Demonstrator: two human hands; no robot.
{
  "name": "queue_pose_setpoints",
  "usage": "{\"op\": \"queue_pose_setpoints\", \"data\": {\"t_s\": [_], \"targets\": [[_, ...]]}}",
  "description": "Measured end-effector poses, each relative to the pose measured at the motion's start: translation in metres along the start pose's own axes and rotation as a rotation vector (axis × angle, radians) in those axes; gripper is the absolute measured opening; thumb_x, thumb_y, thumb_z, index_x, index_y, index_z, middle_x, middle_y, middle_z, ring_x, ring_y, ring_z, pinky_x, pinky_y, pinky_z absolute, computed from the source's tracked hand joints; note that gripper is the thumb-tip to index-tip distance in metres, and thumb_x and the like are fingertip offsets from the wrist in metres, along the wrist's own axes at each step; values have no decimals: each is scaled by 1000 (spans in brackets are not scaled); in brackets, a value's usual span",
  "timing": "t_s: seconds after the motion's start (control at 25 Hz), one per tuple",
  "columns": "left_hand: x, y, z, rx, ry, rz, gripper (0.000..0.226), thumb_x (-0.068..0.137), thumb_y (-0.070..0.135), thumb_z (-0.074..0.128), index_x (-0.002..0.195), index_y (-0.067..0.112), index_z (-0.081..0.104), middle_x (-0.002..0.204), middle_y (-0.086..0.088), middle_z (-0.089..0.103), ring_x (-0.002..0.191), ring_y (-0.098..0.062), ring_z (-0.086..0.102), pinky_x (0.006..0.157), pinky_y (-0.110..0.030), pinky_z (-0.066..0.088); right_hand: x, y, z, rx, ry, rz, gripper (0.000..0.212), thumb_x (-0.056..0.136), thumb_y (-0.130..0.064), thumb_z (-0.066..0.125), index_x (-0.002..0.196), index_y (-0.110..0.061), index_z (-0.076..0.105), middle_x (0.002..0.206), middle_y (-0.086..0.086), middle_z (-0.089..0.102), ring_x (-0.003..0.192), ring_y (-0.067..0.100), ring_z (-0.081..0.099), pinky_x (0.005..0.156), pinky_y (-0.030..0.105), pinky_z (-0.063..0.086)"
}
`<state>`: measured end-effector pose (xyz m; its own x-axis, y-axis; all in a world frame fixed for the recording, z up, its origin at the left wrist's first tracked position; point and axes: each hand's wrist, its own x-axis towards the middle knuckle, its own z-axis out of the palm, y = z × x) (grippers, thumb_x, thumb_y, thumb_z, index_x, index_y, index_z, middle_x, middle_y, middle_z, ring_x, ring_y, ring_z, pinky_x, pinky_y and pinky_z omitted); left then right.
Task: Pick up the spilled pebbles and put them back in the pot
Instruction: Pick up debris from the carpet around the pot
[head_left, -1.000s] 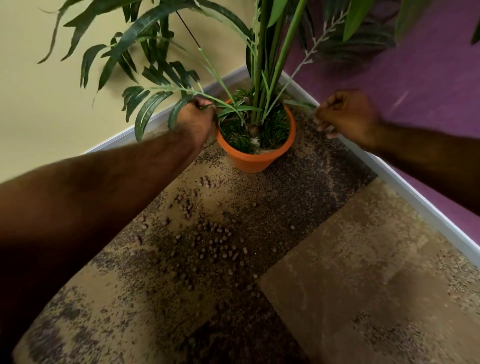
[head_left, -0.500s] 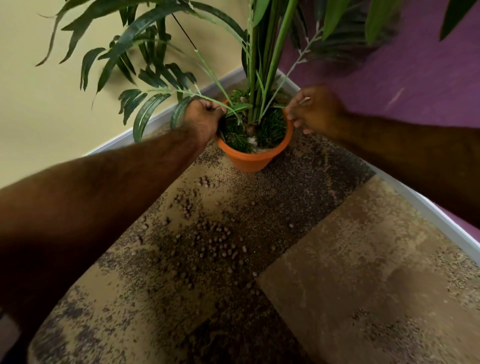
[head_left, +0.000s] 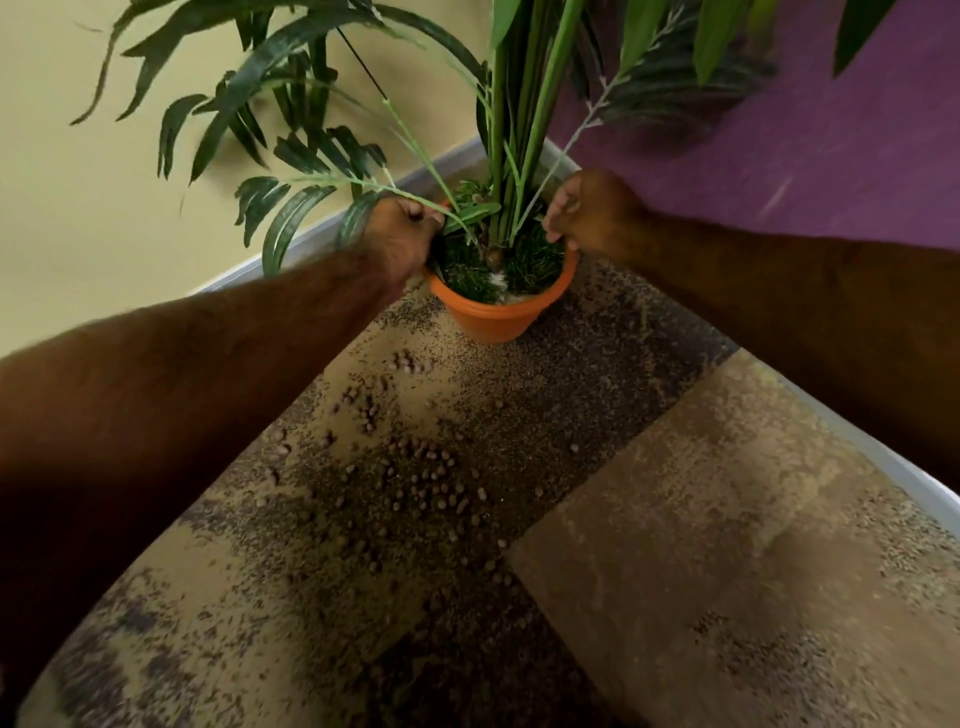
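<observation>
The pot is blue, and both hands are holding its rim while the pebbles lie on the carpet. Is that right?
Not quite. The pot is orange, not blue, as the head view shows. The rest stands: the left hand and right hand hold its rim, and the pebbles lie on the carpet.

Single head cam, fwd and steeply down at room corner, pot (head_left: 496, 317) near.
</observation>
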<state>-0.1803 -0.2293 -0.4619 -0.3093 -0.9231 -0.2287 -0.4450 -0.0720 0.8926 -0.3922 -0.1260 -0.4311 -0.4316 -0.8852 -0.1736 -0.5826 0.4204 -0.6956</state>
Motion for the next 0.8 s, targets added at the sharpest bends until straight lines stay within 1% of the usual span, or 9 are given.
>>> {"op": "queue_pose_setpoints", "data": {"t_s": [0.08, 0.2, 0.28, 0.4, 0.48, 0.52, 0.64, 0.72, 0.8], "targets": [[0, 0, 1, -10, -3, -3, 14, 98, 12, 61, 96, 2, 70, 86, -15, 66, 74, -21, 57, 68, -35, 50, 4, -2, 3, -30, 5, 8, 6, 87, -8, 72, 81, -8, 70, 91, 10, 77, 65, 7, 64, 54, 14, 44], [-3, 4, 1, -26, -7, -31, 12, 98, 12, 61, 91, 7, 69, 93, -13, 69, 82, -24, 63, 78, -37, 55, 3, 2, 1, -105, 27, -25, 10, 84, -15, 76, 90, -7, 75, 94, 7, 76, 83, 16, 68, 67, 26, 53], [-5, 7, 2, -42, -27, -48, 13, 98, 11, 62, 100, 5, 73, 102, -13, 74, 93, -25, 71, 88, -40, 59, 1, 6, -2, -118, 50, -57, 16, 88, -20, 74, 93, -5, 74, 97, 8, 74, 90, 20, 69, 77, 34, 57], [-9, 11, 0, -38, -60, -56, 19, 95, 14, 66, 112, 9, 72, 104, -7, 76, 97, -19, 73, 89, -39, 60, -4, 11, -6, -134, 91, -81, 24, 93, -28, 66, 93, -4, 69, 94, 10, 70, 83, 21, 64, 71, 31, 50], [-11, 13, -2, -73, -88, -61, 21, 92, 19, 69, 111, 12, 73, 103, -4, 76, 94, -16, 73, 88, -37, 61, -7, 14, -10, -149, 88, -70, 21, 96, -23, 60, 88, -4, 65, 95, 14, 69, 82, 23, 63, 66, 29, 43], [-11, 13, -3, -89, -97, -62, 23, 91, 23, 70, 111, 12, 73, 102, -3, 77, 94, -16, 74, 87, -37, 61, -7, 16, -12, -152, 78, -54, 20, 96, -18, 56, 89, -1, 64, 98, 18, 70, 85, 27, 64, 66, 31, 44], [-12, 11, -6, -83, -73, -72, 26, 93, 33, 64, 114, 18, 69, 104, 0, 75, 98, -17, 72, 88, -36, 59, -12, 26, -14, -226, 12, 39, 23, 97, -10, 51, 108, 5, 65, 112, 24, 67, 104, 36, 64, 81, 38, 50], [-13, 5, -9, -64, -73, -66, 31, 95, 38, 56, 118, 21, 66, 109, 2, 73, 101, -16, 69, 95, -40, 56, -18, 35, -12, -283, -111, 27, 22, 100, -7, 50, 102, 8, 65, 102, 20, 69, 97, 33, 66, 77, 37, 46], [-16, -2, -14, 18, -86, -23, 43, 92, 47, 52, 127, 24, 60, 116, 4, 69, 106, -16, 65, 101, -42, 51, -28, 44, -9, -272, -257, 13, 27, 100, -3, 52, 76, -7, 64, 73, 0, 68, 68, 13, 64, 68, 32, 42]]}}
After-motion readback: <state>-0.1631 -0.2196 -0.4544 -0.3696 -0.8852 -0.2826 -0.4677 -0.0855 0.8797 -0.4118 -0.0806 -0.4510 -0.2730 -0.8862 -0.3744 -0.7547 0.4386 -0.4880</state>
